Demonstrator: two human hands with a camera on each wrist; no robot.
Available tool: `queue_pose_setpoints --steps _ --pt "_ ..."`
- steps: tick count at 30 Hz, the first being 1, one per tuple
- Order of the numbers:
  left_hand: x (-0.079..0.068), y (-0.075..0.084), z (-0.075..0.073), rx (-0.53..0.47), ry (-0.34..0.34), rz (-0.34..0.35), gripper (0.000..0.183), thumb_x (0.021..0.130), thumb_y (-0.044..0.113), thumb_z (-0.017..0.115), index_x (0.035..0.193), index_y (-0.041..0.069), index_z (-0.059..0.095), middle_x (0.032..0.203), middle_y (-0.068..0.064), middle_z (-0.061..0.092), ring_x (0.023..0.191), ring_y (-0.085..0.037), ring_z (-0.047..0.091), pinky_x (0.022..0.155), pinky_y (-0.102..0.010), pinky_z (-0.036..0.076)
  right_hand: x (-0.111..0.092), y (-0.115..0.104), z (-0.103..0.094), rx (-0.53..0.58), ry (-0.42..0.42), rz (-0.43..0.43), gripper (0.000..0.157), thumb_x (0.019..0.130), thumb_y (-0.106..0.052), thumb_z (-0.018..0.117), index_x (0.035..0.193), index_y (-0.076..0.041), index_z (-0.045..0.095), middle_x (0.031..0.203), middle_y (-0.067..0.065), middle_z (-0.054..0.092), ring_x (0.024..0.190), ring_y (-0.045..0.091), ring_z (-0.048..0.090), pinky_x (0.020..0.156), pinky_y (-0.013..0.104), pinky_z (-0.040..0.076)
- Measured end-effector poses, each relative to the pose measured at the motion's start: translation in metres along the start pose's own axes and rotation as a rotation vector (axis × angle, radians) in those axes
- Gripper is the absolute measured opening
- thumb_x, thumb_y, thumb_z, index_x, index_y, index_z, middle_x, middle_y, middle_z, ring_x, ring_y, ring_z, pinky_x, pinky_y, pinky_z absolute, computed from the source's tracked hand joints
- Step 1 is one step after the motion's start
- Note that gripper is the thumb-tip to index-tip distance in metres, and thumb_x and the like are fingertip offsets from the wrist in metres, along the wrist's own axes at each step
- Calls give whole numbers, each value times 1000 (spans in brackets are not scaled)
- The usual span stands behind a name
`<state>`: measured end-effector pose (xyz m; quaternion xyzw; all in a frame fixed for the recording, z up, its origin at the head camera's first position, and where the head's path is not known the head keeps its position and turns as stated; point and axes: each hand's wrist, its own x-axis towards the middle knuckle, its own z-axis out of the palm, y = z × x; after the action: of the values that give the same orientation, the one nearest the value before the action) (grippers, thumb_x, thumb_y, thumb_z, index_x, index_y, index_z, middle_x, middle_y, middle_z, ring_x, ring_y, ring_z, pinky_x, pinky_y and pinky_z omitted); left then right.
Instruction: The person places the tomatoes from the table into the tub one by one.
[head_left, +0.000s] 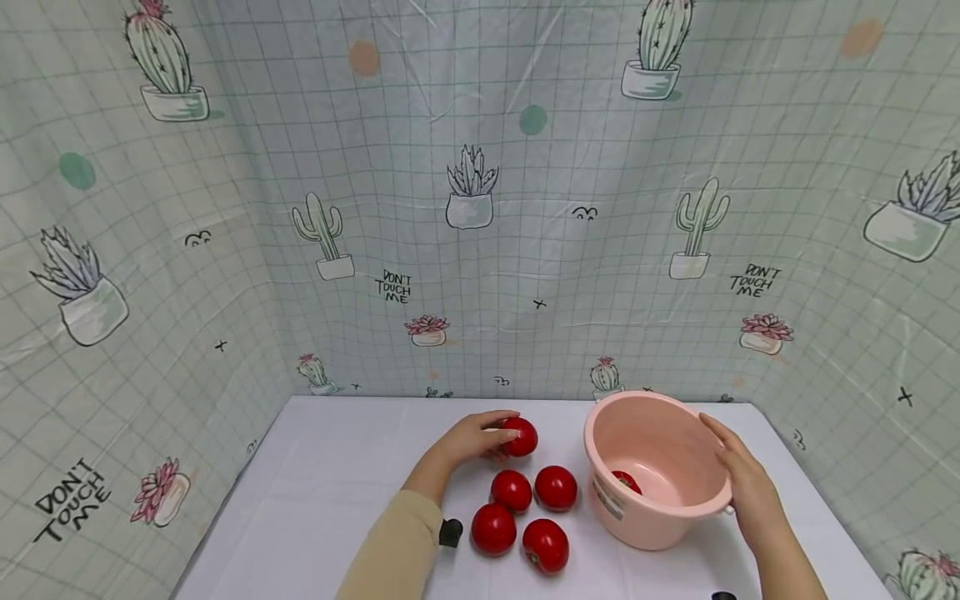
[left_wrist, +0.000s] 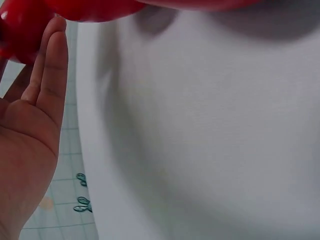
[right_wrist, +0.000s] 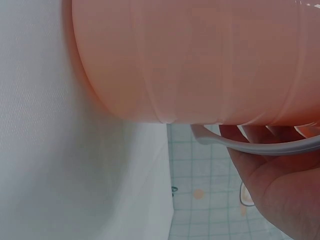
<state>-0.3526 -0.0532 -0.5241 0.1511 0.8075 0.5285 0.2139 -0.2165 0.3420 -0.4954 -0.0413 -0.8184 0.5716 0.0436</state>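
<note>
A shiny red tomato (head_left: 521, 437) is in my left hand (head_left: 480, 437), fingers and thumb around its left side. In the left wrist view, the fingers of that hand (left_wrist: 37, 100) lie against the tomato (left_wrist: 22, 30). Just nearer stand several more tomatoes (head_left: 556, 488) in a loose group on the white table. To their right is a pink bucket (head_left: 645, 529), tilted in view, with a tomato (head_left: 627, 481) partly visible inside. My right hand (head_left: 750, 483) holds the bucket's right rim. In the right wrist view, its fingers pass behind the pale handle (right_wrist: 270, 148).
The white table (head_left: 322, 483) ends at a patterned cloth wall (head_left: 525, 275) that also rises on both sides. A small black object (head_left: 450, 532) is beside the left sleeve, and another dark one (head_left: 723, 595) shows at the bottom edge.
</note>
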Motion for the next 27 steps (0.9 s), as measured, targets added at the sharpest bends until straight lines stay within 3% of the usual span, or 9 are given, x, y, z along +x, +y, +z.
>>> queue_pose_setpoints --steps 12,17,27 --pt "5 42 -12 -50 -42 30 53 90 45 70 139 34 56 137 -8 57 86 -22 71 89 -44 59 0 -1 1 -9 12 -14 52 108 -44 19 158 -30 22 164 -2 22 111 -22 38 81 13 48" --pt "10 61 -15 -56 -74 45 50 90 44 69 138 37 56 131 -6 60 87 -22 71 88 -42 59 -1 -1 2 -4 8 -2 52 108 -45 19 158 -30 21 165 1 21 110 -22 39 81 14 48" --pt "17 107 -8 -75 -165 131 46 94 37 67 139 33 56 120 -6 68 85 -23 71 88 -41 59 -1 0 0 0 12 -19 52 108 -44 21 158 -28 22 163 -4 25 111 -22 40 81 13 48"
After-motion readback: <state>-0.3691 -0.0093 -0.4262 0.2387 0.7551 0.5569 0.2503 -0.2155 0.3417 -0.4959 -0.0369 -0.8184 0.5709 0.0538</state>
